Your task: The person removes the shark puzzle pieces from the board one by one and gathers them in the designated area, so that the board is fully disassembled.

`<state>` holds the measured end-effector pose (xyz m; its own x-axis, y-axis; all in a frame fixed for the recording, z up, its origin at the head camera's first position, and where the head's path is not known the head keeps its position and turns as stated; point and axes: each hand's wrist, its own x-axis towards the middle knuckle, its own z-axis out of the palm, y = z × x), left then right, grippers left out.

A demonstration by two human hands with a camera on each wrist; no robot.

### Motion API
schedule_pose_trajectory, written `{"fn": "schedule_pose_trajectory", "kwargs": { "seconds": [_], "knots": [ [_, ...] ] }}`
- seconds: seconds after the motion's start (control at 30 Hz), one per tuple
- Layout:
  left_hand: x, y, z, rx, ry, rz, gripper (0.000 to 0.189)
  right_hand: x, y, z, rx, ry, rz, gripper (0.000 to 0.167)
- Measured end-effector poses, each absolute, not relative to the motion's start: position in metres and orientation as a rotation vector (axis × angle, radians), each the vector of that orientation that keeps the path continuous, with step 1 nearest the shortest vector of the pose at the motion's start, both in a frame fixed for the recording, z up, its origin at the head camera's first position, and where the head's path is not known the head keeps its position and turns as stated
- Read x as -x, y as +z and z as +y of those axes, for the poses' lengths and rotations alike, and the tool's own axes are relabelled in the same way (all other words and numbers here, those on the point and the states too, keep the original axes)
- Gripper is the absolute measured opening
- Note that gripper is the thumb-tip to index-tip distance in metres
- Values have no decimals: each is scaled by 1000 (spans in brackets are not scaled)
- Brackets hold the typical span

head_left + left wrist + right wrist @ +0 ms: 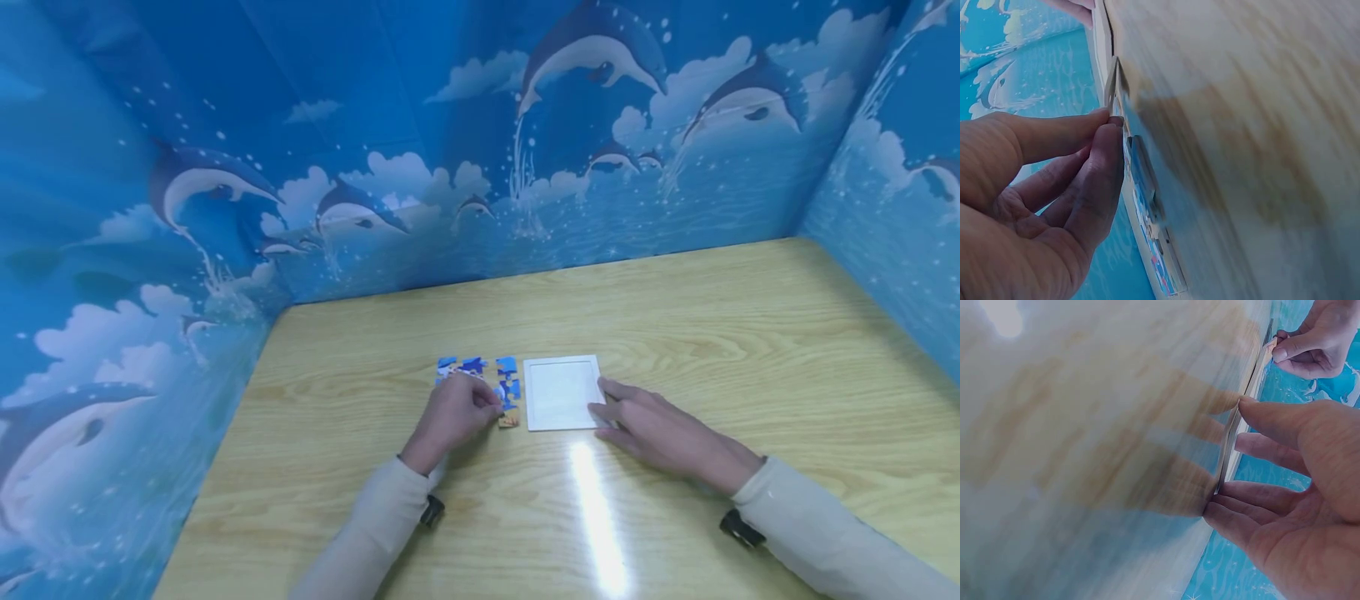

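Note:
Small jigsaw puzzle pieces with a blue and sandy picture lie in two groups on the table. My left hand [453, 412] covers part of the left puzzle group [472, 364] and reaches to the right puzzle column [507, 367]. Its thumb and index finger pinch a puzzle piece [1111, 84], tilted up off the table in the left wrist view. Beside the column lies a flat white square puzzle frame [561, 396]. My right hand [645, 425] rests at its near right corner, with fairly straight fingers and the thumb touching its edges.
The wood-grain table [360, 358] runs back to a blue dolphin-print backdrop [450, 150], which also rises at both sides. A bright light reflection [596, 517] falls on the tabletop in front of the frame. Dark straps sit at both wrists.

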<state>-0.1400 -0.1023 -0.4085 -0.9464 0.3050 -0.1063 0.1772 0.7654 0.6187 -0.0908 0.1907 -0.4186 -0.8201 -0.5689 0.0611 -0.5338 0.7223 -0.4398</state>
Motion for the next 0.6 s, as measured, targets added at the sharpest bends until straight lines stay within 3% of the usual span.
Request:
{"fn": "schedule_pose_trajectory", "kwargs": {
  "seconds": [0.6],
  "knots": [
    [133,-407,-102,-407,820,2897,7,93,-420,190,912,-712,2837,37]
  ]
}}
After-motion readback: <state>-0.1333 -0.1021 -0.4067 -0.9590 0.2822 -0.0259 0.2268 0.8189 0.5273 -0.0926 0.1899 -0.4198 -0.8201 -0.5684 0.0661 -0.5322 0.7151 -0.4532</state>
